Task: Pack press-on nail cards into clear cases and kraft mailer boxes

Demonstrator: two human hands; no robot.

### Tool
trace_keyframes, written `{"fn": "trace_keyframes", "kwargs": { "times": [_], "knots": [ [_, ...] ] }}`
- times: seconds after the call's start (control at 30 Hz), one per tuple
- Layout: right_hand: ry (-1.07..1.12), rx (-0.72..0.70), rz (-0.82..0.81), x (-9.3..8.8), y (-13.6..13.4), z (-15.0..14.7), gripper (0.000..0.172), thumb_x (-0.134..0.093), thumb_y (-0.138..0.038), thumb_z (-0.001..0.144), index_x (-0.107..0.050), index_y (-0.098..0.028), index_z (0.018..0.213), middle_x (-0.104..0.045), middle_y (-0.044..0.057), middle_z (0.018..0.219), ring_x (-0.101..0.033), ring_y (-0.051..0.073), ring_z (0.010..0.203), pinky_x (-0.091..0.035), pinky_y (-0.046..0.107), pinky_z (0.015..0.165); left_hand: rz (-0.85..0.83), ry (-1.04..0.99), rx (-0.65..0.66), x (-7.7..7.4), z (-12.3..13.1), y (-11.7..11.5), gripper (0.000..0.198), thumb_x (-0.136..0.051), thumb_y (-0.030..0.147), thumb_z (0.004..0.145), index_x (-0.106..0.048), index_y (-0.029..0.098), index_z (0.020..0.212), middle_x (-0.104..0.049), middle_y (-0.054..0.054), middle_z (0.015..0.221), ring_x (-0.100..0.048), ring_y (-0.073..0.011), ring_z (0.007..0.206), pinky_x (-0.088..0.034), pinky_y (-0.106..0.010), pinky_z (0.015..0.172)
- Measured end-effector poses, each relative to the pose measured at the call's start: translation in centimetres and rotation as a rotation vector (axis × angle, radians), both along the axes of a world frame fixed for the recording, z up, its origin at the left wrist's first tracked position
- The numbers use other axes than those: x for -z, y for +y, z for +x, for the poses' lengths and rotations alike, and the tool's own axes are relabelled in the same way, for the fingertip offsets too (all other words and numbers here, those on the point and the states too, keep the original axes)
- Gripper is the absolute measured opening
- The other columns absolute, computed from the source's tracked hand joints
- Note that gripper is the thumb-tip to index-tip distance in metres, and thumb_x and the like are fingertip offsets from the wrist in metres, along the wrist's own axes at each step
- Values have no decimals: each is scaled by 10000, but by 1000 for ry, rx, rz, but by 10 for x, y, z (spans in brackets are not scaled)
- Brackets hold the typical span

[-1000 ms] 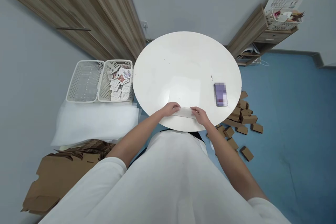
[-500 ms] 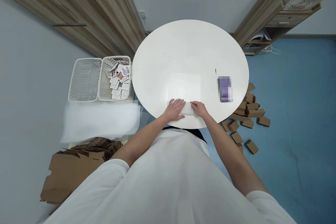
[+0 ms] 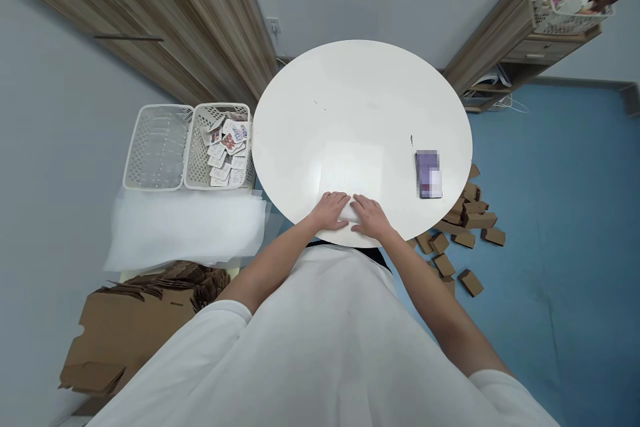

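Note:
A round white table (image 3: 360, 100) stands in front of me. At its near edge my left hand (image 3: 331, 210) and my right hand (image 3: 367, 215) lie side by side, fingers stretched flat. Both press down on a small folded white sheet (image 3: 349, 213), of which only a strip shows between them. A purple phone (image 3: 429, 174) lies flat on the table, to the right of my hands and apart from them.
Two white baskets sit left of the table, one bare (image 3: 154, 147), one holding printed cards (image 3: 220, 145). White sheets (image 3: 185, 227) and flattened cardboard (image 3: 130, 320) lie below them. Small brown boxes (image 3: 465, 227) litter the blue floor at right. Wooden cabinets stand behind.
My hands have slid together over the white sheet, the right one moving left until it nearly touches the left. Less of the sheet shows now.

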State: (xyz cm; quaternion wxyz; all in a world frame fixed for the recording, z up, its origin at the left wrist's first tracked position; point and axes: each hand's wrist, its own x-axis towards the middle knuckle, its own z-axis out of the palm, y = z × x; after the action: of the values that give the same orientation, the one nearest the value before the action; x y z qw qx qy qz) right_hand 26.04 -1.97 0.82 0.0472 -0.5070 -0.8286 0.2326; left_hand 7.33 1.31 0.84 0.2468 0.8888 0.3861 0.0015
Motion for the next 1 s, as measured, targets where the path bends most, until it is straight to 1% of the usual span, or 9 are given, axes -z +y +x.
{"fn": "trace_keyframes", "kwargs": {
  "times": [0.13, 0.33, 0.4, 0.47, 0.53, 0.6, 0.77, 0.9, 1.0],
  "knots": [
    [-56, 34, -45, -1, 0, -8, 476, -585, -173, 669, -436, -168, 1122, -389, 147, 1325, -380, 282, 1200, -366, 422, 926, -9, 15, 50, -2, -5, 3, 791, -599, 441, 629, -298, 155, 1302, -420, -138, 1286, -380, -310, 1143, -234, -420, 950],
    [-54, 92, -240, -22, 3, -11, 408, -561, -229, 657, -449, -195, 1048, -557, 92, 1076, -548, 222, 903, -449, 335, 698, -57, 20, 33, -12, -6, 0, 532, -566, 386, 655, -461, 183, 1135, -549, -97, 1107, -480, -266, 1031, -338, -381, 880],
    [-67, 110, -251, -28, 6, -10, 391, -563, -241, 657, -465, -193, 1033, -542, 96, 1102, -531, 229, 946, -436, 345, 726, -74, 8, 26, -14, -6, 2, 487, -565, 394, 661, -489, 191, 1098, -557, -86, 1102, -465, -265, 1078, -345, -375, 891],
    [-70, 120, -239, -31, 10, -10, 377, -560, -250, 670, -483, -191, 1033, -471, 113, 1219, -458, 245, 1090, -404, 363, 810, -94, 0, 17, -15, -7, 5, 476, -541, 407, 694, -491, 197, 1118, -533, -81, 1172, -402, -268, 1173, -322, -380, 935],
    [-76, 128, -251, -33, 16, -9, 362, -547, -265, 698, -498, -193, 1049, -389, 115, 1314, -359, 249, 1204, -356, 376, 886, -125, 2, 4, -16, -7, 9, 466, -491, 431, 743, -486, 208, 1153, -462, -73, 1284, -315, -266, 1254, -283, -394, 981],
    [-92, 140, -276, -35, 22, -9, 345, -518, -284, 736, -512, -197, 1069, -361, 110, 1342, -323, 252, 1231, -324, 381, 920, -173, 5, -18, -16, -8, 15, 457, -432, 463, 786, -493, 220, 1168, -387, -63, 1358, -262, -263, 1287, -253, -406, 1008],
    [-135, 166, -308, -39, 42, -8, 331, -424, -313, 809, -538, -193, 1095, -495, 117, 1170, -442, 257, 1085, -364, 355, 850, -352, -26, -127, -21, -11, 33, 480, -289, 516, 842, -518, 251, 1170, -458, -77, 1272, -385, -257, 1192, -317, -403, 962],
    [-113, 159, -337, -35, 59, -6, 372, -355, -266, 846, -456, -187, 1195, -534, 110, 1110, -491, 234, 1011, -376, 331, 810, -449, -131, -264, -22, -22, 48, 467, -457, 465, 770, -519, 219, 1162, -546, -67, 1159, -508, -226, 1046, -387, -319, 885],
    [-91, 222, -352, -29, 68, -3, 400, -338, -262, 865, -382, -183, 1255, -535, 111, 1137, -500, 229, 1014, -376, 321, 795, -495, -182, -398, -16, -34, 55, 336, -485, 373, 747, -582, 195, 1014, -613, -43, 1021, -559, -201, 912, -424, -279, 780]
  ]
}}
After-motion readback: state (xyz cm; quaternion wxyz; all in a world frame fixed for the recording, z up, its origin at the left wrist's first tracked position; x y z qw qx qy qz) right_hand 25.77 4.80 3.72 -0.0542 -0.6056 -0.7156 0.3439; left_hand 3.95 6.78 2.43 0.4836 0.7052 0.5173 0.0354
